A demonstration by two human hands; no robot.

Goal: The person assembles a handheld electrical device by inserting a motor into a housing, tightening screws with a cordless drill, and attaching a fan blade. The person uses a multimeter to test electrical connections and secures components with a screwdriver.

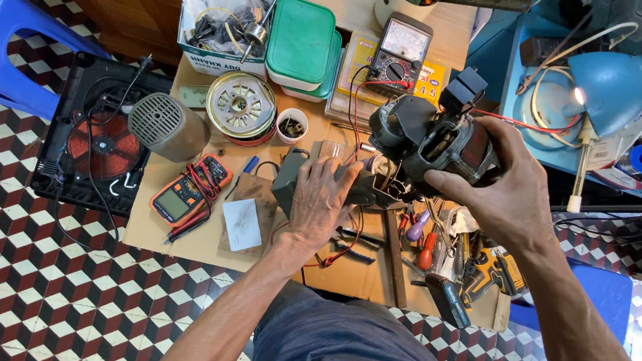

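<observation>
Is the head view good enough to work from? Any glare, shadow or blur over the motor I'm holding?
Head view: the blue desk lamp is lit and its bulb blows out to a small white spot. The dark motor under the right hand reads murky, with little inner detail. The left hand is sharp and evenly lit. Edges bend from wide-angle distortion, and the bottom-right floor is overexposed.

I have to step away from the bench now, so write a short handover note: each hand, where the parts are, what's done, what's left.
Left hand: flat on the grey end of the motor assembly, steadying it.
Right hand: grip around the motor's dark housing.
Motor sits on the cardboard sheet; red leads run towards the analog meter.
Orange digital meter lies unused at left; hand tools below the motor.
Done: motor opened, windings exposed.
Left: cannot tell.
</observation>
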